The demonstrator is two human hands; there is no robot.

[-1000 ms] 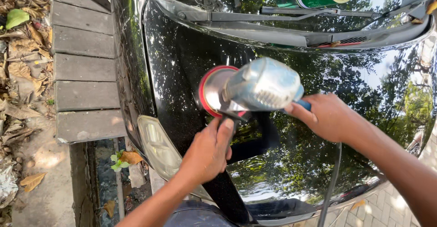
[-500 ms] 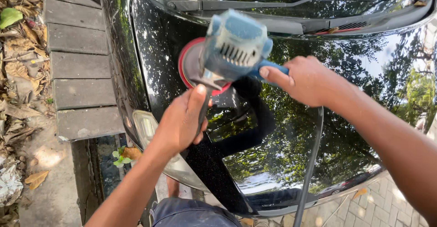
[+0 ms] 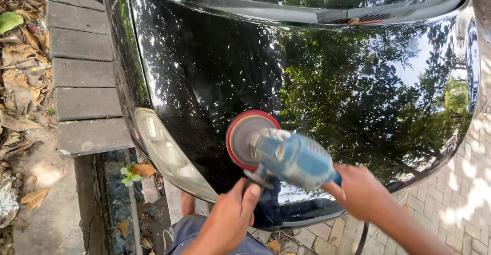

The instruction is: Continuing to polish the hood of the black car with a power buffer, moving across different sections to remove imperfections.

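Polisher (image 3: 291, 158) lies pad-left on the car hood (image 3: 327, 81), near its front edge; left hand (image 3: 230, 219) closed on side handle, right hand (image 3: 360, 193) closed on rear grip.

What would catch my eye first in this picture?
The glossy black car hood fills the view, mirroring trees and sky. Low in the middle, a blue polisher presses its red-rimmed pad on the paint, gripped by the left hand and right hand.
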